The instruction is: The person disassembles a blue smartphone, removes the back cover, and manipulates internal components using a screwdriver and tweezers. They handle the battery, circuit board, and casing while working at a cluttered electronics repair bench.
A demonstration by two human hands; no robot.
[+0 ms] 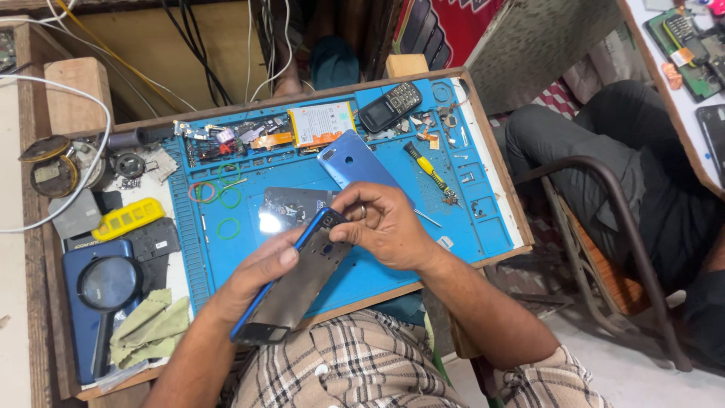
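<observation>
My left hand (253, 278) grips a blue-edged phone frame (296, 283) along its left side, holding it tilted above the blue work mat (362, 276). My right hand (385, 225) pinches the frame's upper end, fingers over the top corner. A blue phone back cover (353, 161) lies on the mat just beyond my right hand. A dark phone screen panel (291, 205) lies flat under the frame's top end.
On the mat lie a battery (321, 122), a circuit board (226, 141), a small keypad phone (390, 106), a yellow-handled screwdriver (427, 171) and green rubber bands (229, 198). A magnifier (107, 284), green cloth (151, 326) and yellow part (127, 218) sit left. Another person's leg (604, 166) and a chair are at right.
</observation>
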